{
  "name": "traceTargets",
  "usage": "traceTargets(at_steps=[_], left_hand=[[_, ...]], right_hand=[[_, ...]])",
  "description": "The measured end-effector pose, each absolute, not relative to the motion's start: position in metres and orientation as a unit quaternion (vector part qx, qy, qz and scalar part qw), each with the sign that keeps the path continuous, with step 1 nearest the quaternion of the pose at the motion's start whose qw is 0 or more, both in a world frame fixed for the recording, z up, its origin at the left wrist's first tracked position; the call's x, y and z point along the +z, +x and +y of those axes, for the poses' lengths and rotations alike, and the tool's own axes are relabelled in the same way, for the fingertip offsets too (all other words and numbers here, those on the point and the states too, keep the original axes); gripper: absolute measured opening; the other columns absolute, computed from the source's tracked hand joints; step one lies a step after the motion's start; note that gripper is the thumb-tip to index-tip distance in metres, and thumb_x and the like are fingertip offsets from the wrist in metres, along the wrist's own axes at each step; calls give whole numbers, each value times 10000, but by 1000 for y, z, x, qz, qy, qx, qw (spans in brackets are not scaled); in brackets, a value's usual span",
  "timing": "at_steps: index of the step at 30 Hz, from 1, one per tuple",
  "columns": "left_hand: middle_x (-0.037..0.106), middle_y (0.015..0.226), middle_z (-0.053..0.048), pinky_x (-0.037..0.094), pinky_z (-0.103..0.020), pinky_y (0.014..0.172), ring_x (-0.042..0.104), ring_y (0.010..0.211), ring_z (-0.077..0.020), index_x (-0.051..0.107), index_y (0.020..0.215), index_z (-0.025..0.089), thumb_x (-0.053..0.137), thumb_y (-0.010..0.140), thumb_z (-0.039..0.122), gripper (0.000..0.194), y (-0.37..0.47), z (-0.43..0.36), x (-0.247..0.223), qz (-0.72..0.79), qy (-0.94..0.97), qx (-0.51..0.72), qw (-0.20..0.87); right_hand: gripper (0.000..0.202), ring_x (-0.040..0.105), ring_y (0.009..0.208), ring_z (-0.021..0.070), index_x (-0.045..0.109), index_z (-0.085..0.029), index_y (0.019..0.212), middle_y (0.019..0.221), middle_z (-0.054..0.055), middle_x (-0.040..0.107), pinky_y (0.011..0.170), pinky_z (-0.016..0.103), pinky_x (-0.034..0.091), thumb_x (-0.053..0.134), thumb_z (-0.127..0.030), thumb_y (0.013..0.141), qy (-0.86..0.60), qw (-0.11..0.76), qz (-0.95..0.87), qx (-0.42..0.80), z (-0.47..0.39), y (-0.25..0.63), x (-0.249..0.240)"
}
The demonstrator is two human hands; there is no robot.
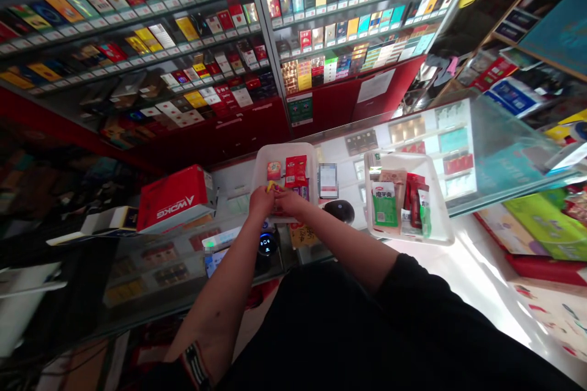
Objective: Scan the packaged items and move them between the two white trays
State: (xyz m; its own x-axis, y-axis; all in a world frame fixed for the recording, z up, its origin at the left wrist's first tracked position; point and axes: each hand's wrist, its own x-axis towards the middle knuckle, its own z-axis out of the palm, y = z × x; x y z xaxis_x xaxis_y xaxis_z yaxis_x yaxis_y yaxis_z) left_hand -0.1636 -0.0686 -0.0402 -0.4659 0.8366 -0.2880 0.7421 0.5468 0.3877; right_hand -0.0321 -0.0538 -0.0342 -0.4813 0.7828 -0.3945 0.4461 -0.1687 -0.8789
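Note:
My left hand [262,203] and my right hand [292,202] meet over the near part of a white plastic tray [257,162]. Their fingers are closed together around a small yellow item [271,186], probably a wrapped piece, too small to name. Inside this tray lie red snack packets [296,167], a small orange-and-white packet [274,170] and some purple ones partly covered by my right hand. To the right, a second white tray [441,220] holds a green-and-white snack packet [384,204], a red packet [414,195] and several others.
A glass counter [498,153] carries both trays. Between them are a black rounded device [339,212] and a card in a frame [328,181]. A red box [174,198] stands left; a round lit display [266,244] sits near my left forearm. Cigarette shelves [270,30] rise behind.

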Motion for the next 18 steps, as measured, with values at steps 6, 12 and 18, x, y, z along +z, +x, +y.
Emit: traceTargets(at_steps=[6,12,18], left_hand=[[807,1070,-97,578,-331,875,738,961,-227,744,1051,168,567,938,299,247,-156,-87,-14,833,415,273,246],[801,1009,-54,657,-373,792,748,849,-199,729,1172,151,674,891,399,378,-124,-78,0,676,323,498,436],[830,1075,-21,589,-340,905,760,985,-239,812,1187,218,679,943,391,328,-84,-61,10,722,477,422,271]], right_hand=[[357,681,1216,272,736,-143,1277,1303,162,748,1055,344,497,588,-271,979,-541,167,-737,369,-40,5,-6],[297,731,1016,234,820,-213,1092,1091,94,817,904,300,498,559,-317,995,-563,157,-741,330,-15,59,24],[277,756,973,192,847,-248,1130,1062,33,842,859,260,512,644,-283,946,-603,247,-678,340,-4,105,28]])
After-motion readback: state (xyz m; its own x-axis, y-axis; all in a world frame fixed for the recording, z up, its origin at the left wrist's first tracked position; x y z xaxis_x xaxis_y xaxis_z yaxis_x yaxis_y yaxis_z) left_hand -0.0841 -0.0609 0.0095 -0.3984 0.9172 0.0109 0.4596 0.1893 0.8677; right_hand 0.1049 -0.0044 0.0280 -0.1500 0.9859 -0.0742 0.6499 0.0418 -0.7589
